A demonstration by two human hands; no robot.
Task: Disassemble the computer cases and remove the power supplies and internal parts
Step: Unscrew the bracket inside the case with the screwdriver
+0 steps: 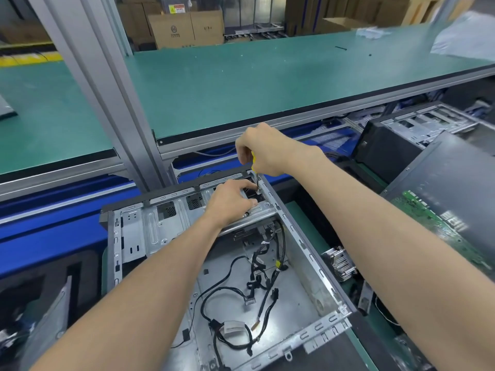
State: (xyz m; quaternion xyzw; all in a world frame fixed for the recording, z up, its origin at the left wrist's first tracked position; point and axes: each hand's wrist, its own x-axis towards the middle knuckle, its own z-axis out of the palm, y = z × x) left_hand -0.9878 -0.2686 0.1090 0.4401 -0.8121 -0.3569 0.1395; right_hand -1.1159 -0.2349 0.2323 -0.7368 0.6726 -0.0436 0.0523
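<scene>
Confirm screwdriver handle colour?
Yellow. A strip of the screwdriver handle shows in the right hand; head view is the only one.

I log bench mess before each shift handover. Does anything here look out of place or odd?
Mostly normal teardown. A heatsink lies tipped on its side right of the open case, and loose cables sprawl across the case floor. Small black bits sit stray on the green shelf.

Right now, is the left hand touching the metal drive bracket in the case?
Touching. The head view shows the left hand resting on the drive bracket, fingers pressed onto it beside the screwdriver.
</scene>
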